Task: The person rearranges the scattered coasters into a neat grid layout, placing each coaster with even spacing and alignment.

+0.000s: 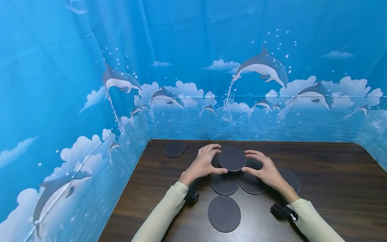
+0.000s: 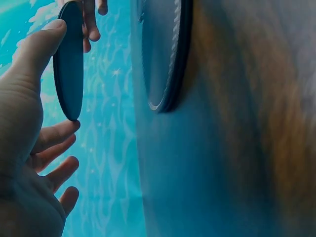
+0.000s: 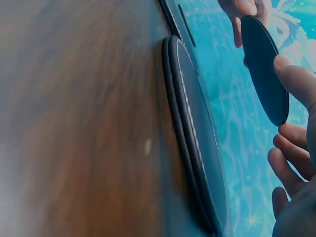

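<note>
Raised above the table is a round dark leather coaster point(image 1: 232, 159), held by its edge between both hands. My left hand point(image 1: 203, 163) pinches its left side with thumb and index finger, the other fingers spread. On the opposite side my right hand point(image 1: 266, 170) grips the rim the same way. Below lie two more coasters, a left one point(image 1: 224, 186) and a right one point(image 1: 252, 185), partly covered by the hands and the raised coaster. Pale stitching runs along the edge of a coaster point(image 3: 190, 133) in the right wrist view, where two appear stacked.
Nearest the person lies another coaster point(image 1: 224, 214). One coaster point(image 1: 174, 148) sits at the table's far left corner, and another point(image 1: 291, 179) is partly behind the right forearm. A blue dolphin-print curtain point(image 1: 187, 60) encloses the dark wooden table point(image 1: 332, 174).
</note>
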Motion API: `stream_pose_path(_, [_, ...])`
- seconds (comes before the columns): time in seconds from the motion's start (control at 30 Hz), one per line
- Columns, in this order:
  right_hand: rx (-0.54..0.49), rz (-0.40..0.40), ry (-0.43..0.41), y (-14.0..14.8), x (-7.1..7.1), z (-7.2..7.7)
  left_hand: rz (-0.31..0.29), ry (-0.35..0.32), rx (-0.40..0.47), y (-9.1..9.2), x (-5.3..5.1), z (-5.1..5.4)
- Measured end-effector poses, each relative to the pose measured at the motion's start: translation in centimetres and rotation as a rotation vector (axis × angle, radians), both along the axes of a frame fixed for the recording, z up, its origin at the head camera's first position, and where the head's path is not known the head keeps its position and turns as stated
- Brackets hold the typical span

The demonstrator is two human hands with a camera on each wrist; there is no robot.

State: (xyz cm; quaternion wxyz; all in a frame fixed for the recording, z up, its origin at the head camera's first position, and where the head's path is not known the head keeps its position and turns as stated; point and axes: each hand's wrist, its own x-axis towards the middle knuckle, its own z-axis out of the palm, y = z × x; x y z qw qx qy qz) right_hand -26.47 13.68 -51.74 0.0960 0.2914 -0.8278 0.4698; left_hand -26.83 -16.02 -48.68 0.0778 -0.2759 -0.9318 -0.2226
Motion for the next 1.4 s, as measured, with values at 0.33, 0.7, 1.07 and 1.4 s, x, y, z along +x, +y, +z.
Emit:
stream_pose_path(0.33, [0.059, 0.051, -0.008, 3.7, 1.9, -0.2, -0.132, 0.016, -0.039, 1.6, 1.6, -0.4])
stream_pose_path(0.7, [0.092, 0.075, 0.033, 6.6, 4.2, 0.4, -0.201, 0.046, -0.043, 3.5, 3.4, 0.8])
stream_pose_path(1.07, [0.127, 0.082, 0.006, 7.1, 6.0, -0.6, -0.218, 0.056, -0.107, 3.9, 5.8, 0.4])
stream_pose_path(1.4, [0.086, 0.175, 0.007, 8.0, 7.0, -0.4, -0.287, 0.063, -0.108, 4.0, 7.2, 0.3])
